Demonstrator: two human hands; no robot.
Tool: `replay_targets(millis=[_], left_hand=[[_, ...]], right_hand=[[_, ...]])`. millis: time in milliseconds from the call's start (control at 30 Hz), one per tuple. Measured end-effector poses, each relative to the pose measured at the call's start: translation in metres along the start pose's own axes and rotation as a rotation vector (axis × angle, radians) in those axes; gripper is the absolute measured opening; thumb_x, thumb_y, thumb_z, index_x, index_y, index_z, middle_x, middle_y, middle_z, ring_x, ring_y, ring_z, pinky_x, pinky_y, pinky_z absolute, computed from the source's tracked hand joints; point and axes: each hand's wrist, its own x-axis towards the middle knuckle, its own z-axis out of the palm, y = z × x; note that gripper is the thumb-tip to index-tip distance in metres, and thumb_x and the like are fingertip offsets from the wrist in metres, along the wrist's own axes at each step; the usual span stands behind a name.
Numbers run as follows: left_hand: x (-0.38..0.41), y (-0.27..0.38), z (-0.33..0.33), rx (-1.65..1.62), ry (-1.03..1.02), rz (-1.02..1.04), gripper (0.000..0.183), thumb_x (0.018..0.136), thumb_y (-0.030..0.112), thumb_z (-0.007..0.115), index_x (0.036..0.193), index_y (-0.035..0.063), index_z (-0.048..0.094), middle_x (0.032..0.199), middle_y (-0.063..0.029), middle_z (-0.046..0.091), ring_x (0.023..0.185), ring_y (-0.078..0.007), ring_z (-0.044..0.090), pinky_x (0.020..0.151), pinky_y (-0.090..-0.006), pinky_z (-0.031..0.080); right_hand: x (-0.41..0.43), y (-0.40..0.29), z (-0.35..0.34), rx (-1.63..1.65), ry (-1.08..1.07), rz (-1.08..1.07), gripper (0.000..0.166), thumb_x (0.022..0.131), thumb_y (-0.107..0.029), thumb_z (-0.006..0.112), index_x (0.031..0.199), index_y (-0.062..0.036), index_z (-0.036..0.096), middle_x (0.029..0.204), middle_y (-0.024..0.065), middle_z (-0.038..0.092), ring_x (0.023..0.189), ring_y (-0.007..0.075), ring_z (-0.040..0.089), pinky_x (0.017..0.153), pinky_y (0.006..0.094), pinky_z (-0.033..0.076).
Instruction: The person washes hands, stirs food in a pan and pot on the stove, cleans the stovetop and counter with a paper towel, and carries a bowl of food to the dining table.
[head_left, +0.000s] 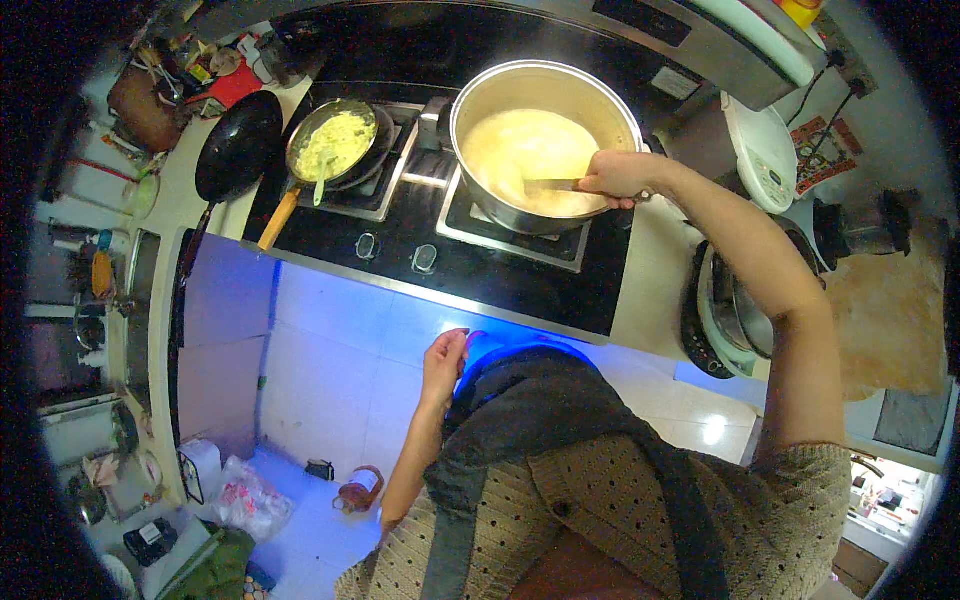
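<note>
My right hand (616, 180) grips the handle of a stirring utensil (551, 184) over the near right rim of a large metal pot (547, 73). The utensil's lower end dips into pale yellow liquid (532, 139); its shape there is hidden. The pot stands on the right burner of a black gas hob (330, 240). My left hand (448, 356) is low in front of the hob's edge with its fingers bent together; whether it holds something small is unclear. On the left burner a small frying pan (294, 146) with a wooden handle holds a yellow-green mash and a pale green utensil (320, 184).
A black wok (241, 142) lies on the counter left of the hob. Right of it stand a white appliance (765, 154) and a round vessel with a metal pot (754, 315). The range hood (742, 45) overhangs the back right. A plastic bag (251, 499) lies on the floor.
</note>
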Motion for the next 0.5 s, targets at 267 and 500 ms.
replay_targets(millis=[267,500], left_hand=[[-0.007,0.002,-0.002,0.008,0.013,0.008,0.030,0.091,0.030,0.057,0.109,0.0063,0.059,0.066,0.0047,0.050,0.048,-0.0022,0.035,0.041,-0.0185,0.024],[-0.001,0.010,0.011,0.089,-0.023,0.014,0.031,0.092,0.031,0.056,0.110,0.0064,0.060,0.067,0.0047,0.050,0.049,-0.0022,0.036,0.042,-0.0182,0.025]], right_hand=[[-0.026,0.025,-0.003,0.367,0.106,-0.045,0.047,0.091,-0.042,0.052,0.062,-0.0043,0.055,0.047,0.0015,0.048,0.032,0.0099,0.040,0.031,0.0281,0.031],[-0.066,0.039,-0.005,0.396,0.209,-0.096,0.030,0.095,-0.030,0.049,0.103,-0.0049,0.063,0.055,-0.0003,0.046,0.040,0.0062,0.039,0.038,0.0228,0.033]])
